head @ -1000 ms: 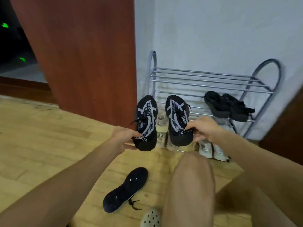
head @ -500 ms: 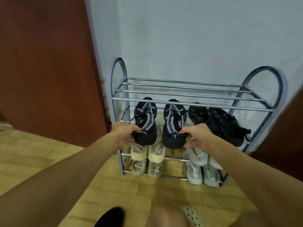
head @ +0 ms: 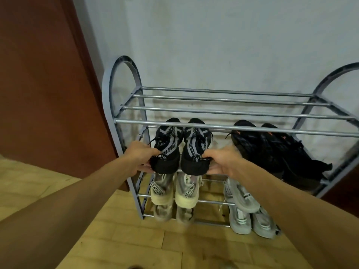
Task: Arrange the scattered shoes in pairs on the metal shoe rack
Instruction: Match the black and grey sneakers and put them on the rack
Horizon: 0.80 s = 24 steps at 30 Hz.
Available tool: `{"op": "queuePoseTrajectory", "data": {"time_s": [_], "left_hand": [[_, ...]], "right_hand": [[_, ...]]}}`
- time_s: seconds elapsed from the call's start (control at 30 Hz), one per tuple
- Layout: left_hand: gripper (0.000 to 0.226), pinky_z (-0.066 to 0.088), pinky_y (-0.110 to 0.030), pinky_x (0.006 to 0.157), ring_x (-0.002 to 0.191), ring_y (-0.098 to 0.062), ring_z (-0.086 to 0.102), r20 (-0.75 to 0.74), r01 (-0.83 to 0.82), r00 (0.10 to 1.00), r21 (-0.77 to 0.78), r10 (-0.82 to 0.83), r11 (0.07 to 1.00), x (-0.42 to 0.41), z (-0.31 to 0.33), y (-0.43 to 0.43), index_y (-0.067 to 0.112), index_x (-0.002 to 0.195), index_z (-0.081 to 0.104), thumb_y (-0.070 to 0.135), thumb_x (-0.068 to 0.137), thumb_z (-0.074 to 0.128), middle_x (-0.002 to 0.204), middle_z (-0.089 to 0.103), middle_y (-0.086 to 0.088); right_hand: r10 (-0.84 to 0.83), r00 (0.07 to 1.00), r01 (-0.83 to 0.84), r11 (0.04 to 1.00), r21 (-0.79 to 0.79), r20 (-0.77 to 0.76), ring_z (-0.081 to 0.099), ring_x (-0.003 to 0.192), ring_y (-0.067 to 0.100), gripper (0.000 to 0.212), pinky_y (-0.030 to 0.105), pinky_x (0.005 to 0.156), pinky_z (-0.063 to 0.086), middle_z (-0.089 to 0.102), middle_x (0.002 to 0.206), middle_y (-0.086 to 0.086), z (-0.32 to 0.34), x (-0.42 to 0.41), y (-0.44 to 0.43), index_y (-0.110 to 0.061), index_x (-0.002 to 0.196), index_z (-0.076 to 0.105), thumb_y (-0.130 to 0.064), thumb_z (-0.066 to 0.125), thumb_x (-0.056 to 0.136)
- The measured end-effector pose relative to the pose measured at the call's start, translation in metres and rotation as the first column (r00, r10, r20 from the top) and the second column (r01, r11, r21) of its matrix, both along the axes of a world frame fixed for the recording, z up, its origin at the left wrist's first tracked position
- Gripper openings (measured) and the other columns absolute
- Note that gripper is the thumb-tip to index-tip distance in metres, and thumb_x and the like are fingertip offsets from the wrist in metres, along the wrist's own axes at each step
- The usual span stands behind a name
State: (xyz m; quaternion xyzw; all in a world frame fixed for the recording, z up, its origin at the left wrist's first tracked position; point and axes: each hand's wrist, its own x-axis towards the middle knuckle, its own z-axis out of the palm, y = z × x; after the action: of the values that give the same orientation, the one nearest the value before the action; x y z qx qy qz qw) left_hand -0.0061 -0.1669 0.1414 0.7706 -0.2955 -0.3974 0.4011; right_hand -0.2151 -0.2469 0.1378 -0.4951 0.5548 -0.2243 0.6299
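Left hand and right hand each pinch a black shoe's heel (soft knit, probably light) over the rack.

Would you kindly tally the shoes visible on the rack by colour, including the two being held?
Black with grey pattern, one in the left hand and one in the right hand: 2
Plain black, same shelf, right: 2
Cream or beige, lower left: 4
Light grey, lower right: 3
Total: 11
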Motion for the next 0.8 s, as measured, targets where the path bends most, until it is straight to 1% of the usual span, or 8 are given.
{"op": "queuePoseTrajectory", "data": {"time_s": [0.07, 0.17, 0.27, 0.4, 0.53, 0.63, 0.73, 0.8], "left_hand": [[0.028, 0.061, -0.043, 0.075, 0.086, -0.031, 0.072, 0.011, 0.002, 1.0, -0.022, -0.002, 1.0, -0.001, -0.004, 0.002, 0.0, 0.108, 0.065, 0.017, 0.087, 0.068, 0.1, 0.071, -0.019], [0.034, 0.058, -0.043, 0.084, 0.097, -0.031, 0.069, -0.004, -0.004, 1.0, -0.048, 0.003, 0.999, -0.006, -0.003, 0.009, 0.001, 0.113, 0.064, 0.026, 0.091, 0.063, 0.109, 0.069, -0.018], [0.035, 0.054, -0.043, 0.093, 0.101, -0.028, 0.066, 0.052, 0.037, 0.998, -0.04, -0.035, 0.999, -0.014, 0.007, 0.026, 0.005, 0.11, 0.064, 0.034, 0.091, 0.061, 0.111, 0.069, -0.013], [0.031, 0.052, -0.042, 0.095, 0.107, -0.027, 0.061, 0.05, 0.073, 0.996, -0.078, -0.069, 0.994, -0.023, 0.032, 0.064, 0.006, 0.109, 0.057, 0.031, 0.091, 0.061, 0.114, 0.061, -0.009], [0.031, 0.051, -0.036, 0.092, 0.105, -0.019, 0.058, 0.109, 0.13, 0.987, -0.15, -0.114, 0.98, -0.032, 0.057, 0.117, 0.012, 0.114, 0.065, 0.029, 0.088, 0.065, 0.109, 0.061, -0.002], [0.026, 0.05, -0.033, 0.089, 0.102, -0.015, 0.059, 0.157, 0.149, 0.981, -0.21, -0.117, 0.966, -0.039, 0.073, 0.163, 0.015, 0.106, 0.07, 0.032, 0.087, 0.065, 0.108, 0.065, 0.0], [0.025, 0.049, -0.029, 0.083, 0.098, -0.015, 0.06, 0.191, 0.196, 0.967, -0.123, -0.171, 0.973, -0.037, 0.078, 0.209, 0.014, 0.101, 0.07, 0.035, 0.088, 0.064, 0.104, 0.066, 0.0], [0.018, 0.047, -0.026, 0.075, 0.085, -0.016, 0.058, 0.25, 0.221, 0.946, -0.042, -0.204, 0.974, -0.032, 0.073, 0.241, 0.019, 0.094, 0.063, 0.036, 0.086, 0.064, 0.093, 0.063, -0.001]], "right_hand": [[-0.01, 1.0, 0.009, 1.0, -0.029, -0.024, 0.072, 0.078, 0.025, 0.021, 0.031, 0.054, 0.061, 0.071, 0.1, 0.017, -0.001, 0.001, 0.004, -0.003, 0.108, 0.058, -0.006, 0.065, 0.089], [-0.019, 0.999, 0.016, 0.998, -0.065, -0.043, 0.069, 0.077, 0.02, 0.019, 0.026, 0.051, 0.058, 0.069, 0.102, 0.014, 0.004, -0.001, 0.016, -0.005, 0.107, 0.057, -0.011, 0.064, 0.09], [-0.028, 0.991, 0.012, 0.993, -0.121, -0.128, 0.063, 0.085, 0.02, 0.009, 0.023, 0.056, 0.053, 0.063, 0.095, 0.007, 0.012, -0.007, 0.035, -0.007, 0.098, 0.057, -0.013, 0.061, 0.093], [-0.001, 0.975, -0.048, 0.976, -0.212, -0.223, 0.06, 0.084, 0.019, 0.005, 0.029, 0.069, 0.056, 0.057, 0.084, 0.003, 0.026, -0.013, 0.069, -0.006, 0.096, 0.06, -0.003, 0.058, 0.092], [0.042, 0.95, -0.142, 0.941, -0.308, -0.309, 0.063, 0.074, 0.016, 0.021, 0.039, 0.087, 0.058, 0.063, 0.085, 0.006, 0.038, -0.007, 0.111, 0.003, 0.102, 0.069, 0.004, 0.053, 0.088], [0.071, 0.927, -0.214, 0.907, -0.363, -0.369, 0.068, 0.09, 0.03, 0.024, 0.049, 0.088, 0.056, 0.071, 0.1, 0.018, 0.044, 0.003, 0.148, 0.006, 0.101, 0.071, 0.001, 0.054, 0.084], [0.139, 0.894, -0.312, 0.876, -0.367, -0.427, 0.068, 0.088, 0.03, 0.023, 0.047, 0.087, 0.057, 0.071, 0.098, 0.015, 0.045, 0.014, 0.186, -0.001, 0.097, 0.074, -0.007, 0.055, 0.086], [0.197, 0.863, -0.386, 0.851, -0.357, -0.465, 0.067, 0.091, 0.027, 0.023, 0.044, 0.087, 0.058, 0.069, 0.102, 0.013, 0.044, 0.022, 0.21, -0.002, 0.101, 0.073, -0.012, 0.055, 0.089]]}}
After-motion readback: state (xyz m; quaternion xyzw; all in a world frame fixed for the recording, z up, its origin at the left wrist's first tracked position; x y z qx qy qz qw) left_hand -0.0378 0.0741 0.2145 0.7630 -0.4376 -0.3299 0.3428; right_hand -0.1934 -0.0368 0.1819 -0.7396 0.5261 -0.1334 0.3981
